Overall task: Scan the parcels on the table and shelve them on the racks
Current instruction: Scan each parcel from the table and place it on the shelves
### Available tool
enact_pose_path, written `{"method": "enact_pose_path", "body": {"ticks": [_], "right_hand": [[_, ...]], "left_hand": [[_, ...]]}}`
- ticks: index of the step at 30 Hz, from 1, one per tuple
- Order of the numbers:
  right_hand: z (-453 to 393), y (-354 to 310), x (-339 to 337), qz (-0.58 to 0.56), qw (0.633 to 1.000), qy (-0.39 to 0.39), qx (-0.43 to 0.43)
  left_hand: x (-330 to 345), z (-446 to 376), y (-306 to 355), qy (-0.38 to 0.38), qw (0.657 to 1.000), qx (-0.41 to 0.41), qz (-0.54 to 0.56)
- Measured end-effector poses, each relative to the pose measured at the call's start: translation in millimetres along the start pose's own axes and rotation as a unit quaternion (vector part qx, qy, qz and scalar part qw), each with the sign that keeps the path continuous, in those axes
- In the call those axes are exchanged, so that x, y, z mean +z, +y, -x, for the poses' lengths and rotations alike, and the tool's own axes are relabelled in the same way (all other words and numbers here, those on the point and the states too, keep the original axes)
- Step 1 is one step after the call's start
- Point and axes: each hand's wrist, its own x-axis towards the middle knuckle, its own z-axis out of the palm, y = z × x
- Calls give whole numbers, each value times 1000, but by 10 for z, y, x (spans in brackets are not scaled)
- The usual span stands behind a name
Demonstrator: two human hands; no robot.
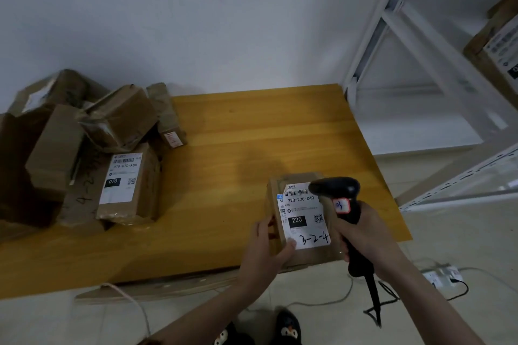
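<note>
- A small brown cardboard parcel (304, 249) sits at the near right edge of the yellow wooden table (252, 131), its white shipping label (304, 217) facing up.
- The label carries a barcode, the print "220-220-C40", a black box reading "220" and handwritten "3-2-4".
- The left hand (266, 249) grips the parcel's left side, fingers wrapped over the edge and the thumb pressed on the label's lower left corner.
- The right hand (364, 235) is closed around the grip of a black handheld barcode scanner (340, 199), which bears a small white sticker with a red border.
- The scanner's head hovers just over the top right of the label, near the barcode; I cannot tell whether it touches the parcel.
- A black cable (375, 300) hangs from the scanner's handle toward the pale tiled floor (462, 238).
- A heap of brown cardboard parcels (84, 134) fills the table's left end, well apart from the held parcel; the front one shows a label reading "070-070-A80".
- White metal racks (420, 50) stand to the right of the table, with a labelled cardboard box (493, 45) on an upper shelf at the picture's right edge.
- A white power strip (443, 274) lies on the floor to the right of the person's right arm.
</note>
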Motion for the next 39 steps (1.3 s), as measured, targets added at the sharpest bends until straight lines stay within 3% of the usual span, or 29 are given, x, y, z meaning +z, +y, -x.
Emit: {"method": "enact_pose_path", "body": {"ticks": [6, 13, 17, 21, 24, 27, 29, 32, 34, 39], "right_hand": [[-560, 533, -226, -2, 996, 68, 56], [-1298, 1210, -149, 45, 996, 15, 71], [-2026, 2139, -131, 78, 995, -12, 55], [-2201, 2392, -67, 74, 996, -19, 52], [-1928, 2053, -34, 85, 995, -13, 58], [-1383, 1316, -52, 180, 974, 139, 2], [-1004, 930, -59, 136, 973, 181, -47], [-565, 539, 125, -56, 996, 17, 71], [-319, 544, 247, -88, 994, -44, 56], [190, 223, 655, -109, 993, -23, -41]], "left_hand": [[-6, -8, -32, 7, 1000, 7, -8], [-45, -15, 22, 4, 1000, -11, -29], [-50, -26, 31, 0, 999, -23, -36], [-73, -37, 29, -12, 998, -29, -51], [-84, -53, 44, -24, 998, -38, -45], [-98, -69, 45, -32, 998, -47, -27], [-118, -87, 34, -44, 998, -48, -16], [-140, -90, 45, -84, 994, -58, 37], [-155, -47, 55, -116, 985, -57, 111], [-521, 169, 39, -116, 961, -91, 234]]}}
